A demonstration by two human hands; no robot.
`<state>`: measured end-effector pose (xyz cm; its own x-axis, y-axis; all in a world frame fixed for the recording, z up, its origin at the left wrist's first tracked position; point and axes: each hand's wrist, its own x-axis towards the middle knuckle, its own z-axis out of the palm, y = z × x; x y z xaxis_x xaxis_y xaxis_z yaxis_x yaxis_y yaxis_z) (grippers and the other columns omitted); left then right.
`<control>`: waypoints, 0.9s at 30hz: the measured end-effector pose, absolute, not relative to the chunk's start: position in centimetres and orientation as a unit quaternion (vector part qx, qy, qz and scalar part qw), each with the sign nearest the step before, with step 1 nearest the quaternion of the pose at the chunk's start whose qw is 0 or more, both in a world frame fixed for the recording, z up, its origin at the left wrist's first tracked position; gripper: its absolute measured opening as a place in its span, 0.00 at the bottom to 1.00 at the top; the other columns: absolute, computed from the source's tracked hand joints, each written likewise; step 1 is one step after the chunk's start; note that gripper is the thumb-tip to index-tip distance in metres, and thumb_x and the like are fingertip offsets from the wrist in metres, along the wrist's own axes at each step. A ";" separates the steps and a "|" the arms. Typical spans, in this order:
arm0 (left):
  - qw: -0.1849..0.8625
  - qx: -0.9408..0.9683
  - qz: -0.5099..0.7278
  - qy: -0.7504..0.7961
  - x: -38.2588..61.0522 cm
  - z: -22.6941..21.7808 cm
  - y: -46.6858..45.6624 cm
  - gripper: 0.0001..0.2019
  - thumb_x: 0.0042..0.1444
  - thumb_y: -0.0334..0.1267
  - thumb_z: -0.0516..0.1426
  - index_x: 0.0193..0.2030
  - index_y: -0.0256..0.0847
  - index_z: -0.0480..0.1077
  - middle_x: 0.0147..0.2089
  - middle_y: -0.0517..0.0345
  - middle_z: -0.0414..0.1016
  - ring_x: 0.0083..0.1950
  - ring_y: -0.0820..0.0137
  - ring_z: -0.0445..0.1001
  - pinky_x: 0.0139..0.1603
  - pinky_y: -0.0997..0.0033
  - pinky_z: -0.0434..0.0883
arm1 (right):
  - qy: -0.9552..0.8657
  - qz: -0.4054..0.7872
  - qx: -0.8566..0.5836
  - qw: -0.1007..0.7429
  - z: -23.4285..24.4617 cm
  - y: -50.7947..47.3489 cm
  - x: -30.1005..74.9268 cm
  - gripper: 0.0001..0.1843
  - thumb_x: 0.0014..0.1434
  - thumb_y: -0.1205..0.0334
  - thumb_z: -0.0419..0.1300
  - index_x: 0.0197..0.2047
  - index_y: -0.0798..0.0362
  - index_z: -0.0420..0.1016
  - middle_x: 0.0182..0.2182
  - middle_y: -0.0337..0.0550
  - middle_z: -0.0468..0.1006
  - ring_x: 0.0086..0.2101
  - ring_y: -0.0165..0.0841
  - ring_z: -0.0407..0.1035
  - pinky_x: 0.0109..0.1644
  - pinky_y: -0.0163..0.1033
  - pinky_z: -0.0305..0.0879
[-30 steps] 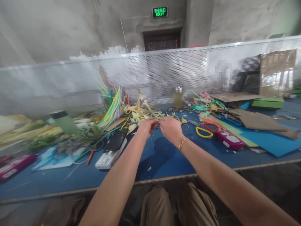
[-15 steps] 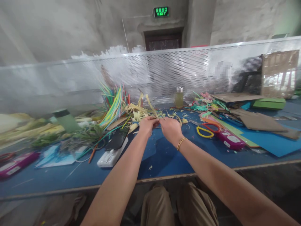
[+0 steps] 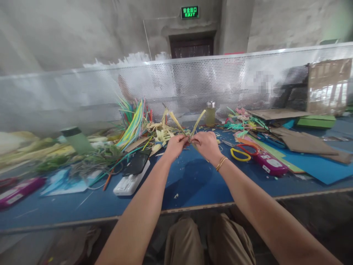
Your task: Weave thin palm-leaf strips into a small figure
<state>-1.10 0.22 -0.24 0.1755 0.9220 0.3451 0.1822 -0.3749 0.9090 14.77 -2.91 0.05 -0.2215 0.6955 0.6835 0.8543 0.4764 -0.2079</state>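
Both hands meet above the blue table (image 3: 193, 184), pinching pale yellow-green leaf strips (image 3: 199, 121) that fan upward in a V. My left hand (image 3: 175, 145) is closed on the strip end that rises to the left. My right hand (image 3: 206, 144), with a gold bracelet at the wrist, is closed on the strip that rises to the right. Just behind the hands lies a loose pile of the same strips (image 3: 160, 132).
Colourful strip bundle (image 3: 135, 121) and a green-lidded bottle (image 3: 75, 141) at left. Black phone (image 3: 136, 163) and white box (image 3: 128, 183) near my left arm. Yellow-red scissors (image 3: 242, 151), a magenta case (image 3: 268, 162), a small jar (image 3: 210, 113), cardboard at right. Perforated metal screen behind.
Both hands have lifted slightly and moved back from the table. The strips now stand up in a V; before, they lay low among the pile.
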 end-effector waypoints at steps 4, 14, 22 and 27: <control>0.395 0.673 0.490 0.389 -1.1 0.1 -0.2 0.06 0.51 0.35 0.58 0.30 0.39 0.77 0.27 0.56 0.76 0.30 0.69 0.73 0.33 0.72 0.68 | -0.750 -0.023 -0.505 0.427 -0.3 -2.5 15.0 0.05 0.58 0.60 0.61 0.37 0.51 0.75 0.32 0.39 0.80 0.35 0.32 0.72 0.41 0.36 0.57; 0.493 0.640 0.491 0.327 -0.9 -0.6 0.0 0.17 0.43 0.34 0.65 0.43 0.39 0.77 0.38 0.54 0.78 0.36 0.71 0.73 0.41 0.71 0.69 | -0.722 0.032 -0.515 0.461 -0.2 -2.6 14.7 0.05 0.57 0.63 0.60 0.33 0.50 0.77 0.33 0.40 0.80 0.34 0.32 0.71 0.40 0.36 0.61; 0.564 0.570 0.510 0.309 -0.5 -1.3 0.4 0.20 0.39 0.31 0.67 0.43 0.37 0.74 0.32 0.58 0.75 0.31 0.74 0.72 0.37 0.72 0.69 | -0.715 0.044 -0.497 0.489 -0.7 -2.3 14.8 0.04 0.55 0.66 0.61 0.37 0.51 0.75 0.34 0.40 0.80 0.36 0.32 0.73 0.41 0.37 0.64; 0.582 0.551 0.510 0.313 -0.5 -1.3 0.3 0.21 0.39 0.30 0.67 0.44 0.37 0.74 0.30 0.59 0.75 0.29 0.75 0.71 0.34 0.74 0.67 | -0.705 0.034 -0.497 0.504 -0.8 -1.9 15.0 0.04 0.54 0.66 0.63 0.35 0.51 0.72 0.32 0.40 0.80 0.34 0.33 0.74 0.39 0.37 0.65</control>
<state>-0.54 0.27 -1.28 0.2838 0.9384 0.1970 -0.2480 -0.1266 0.9605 14.98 -1.94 -0.80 0.0027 0.7363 0.6766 0.6671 0.5027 -0.5497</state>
